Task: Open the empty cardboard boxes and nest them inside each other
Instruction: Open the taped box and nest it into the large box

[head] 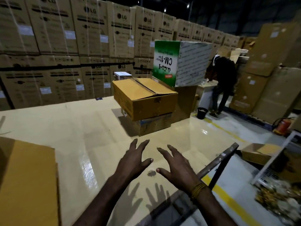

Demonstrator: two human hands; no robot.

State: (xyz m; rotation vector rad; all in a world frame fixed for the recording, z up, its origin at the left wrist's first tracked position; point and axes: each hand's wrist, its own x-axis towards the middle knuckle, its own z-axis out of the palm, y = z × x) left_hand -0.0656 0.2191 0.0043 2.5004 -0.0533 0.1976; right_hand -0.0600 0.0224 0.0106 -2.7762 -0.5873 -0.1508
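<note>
A closed brown cardboard box (143, 98) lies askew on a lower, darker box (153, 125) in the middle of the shiny floor. Behind it to the right, a green and white printed box (180, 62) stands on a tall brown box (185, 101). Part of another brown box (27, 181) fills the lower left corner. My left hand (133, 159) and my right hand (175, 167) are stretched out in front of me with fingers spread, empty, well short of the stacked boxes.
A wall of stacked large cartons (65, 46) runs along the back and right. A person (223, 82) bends over at the right by a black bucket (202, 113). A metal trolley handle (218, 162), an open small box (259, 153) and a red extinguisher (283, 126) are at right.
</note>
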